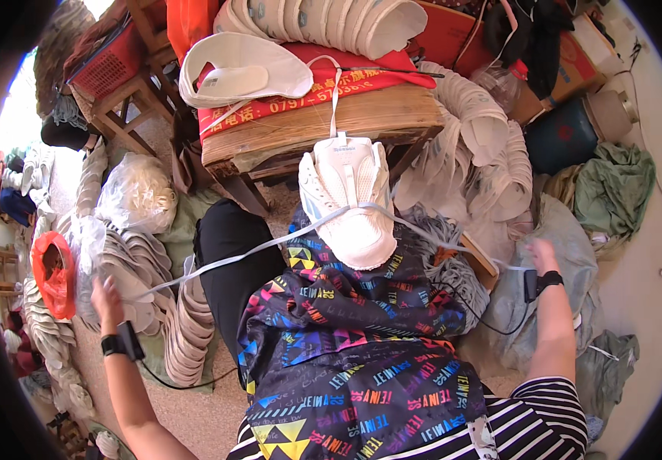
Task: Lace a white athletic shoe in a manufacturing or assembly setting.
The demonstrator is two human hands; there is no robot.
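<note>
A white mesh shoe upper lies over my lap in front of the stool, its rounded toe toward me. A flat light-grey shoelace crosses it near the toe and runs out to both sides, stretched nearly straight. Far out to the left, my left hand is closed on one end of the lace. My right hand is closed on the other end, well out to the right. From the tongue, a narrow white strap leads up onto the wooden stool.
Another white upper rests on the red cloth covering the stool. Stacked uppers hang at its right, beside a bundle of grey laces. More uppers and an orange bag are at the left.
</note>
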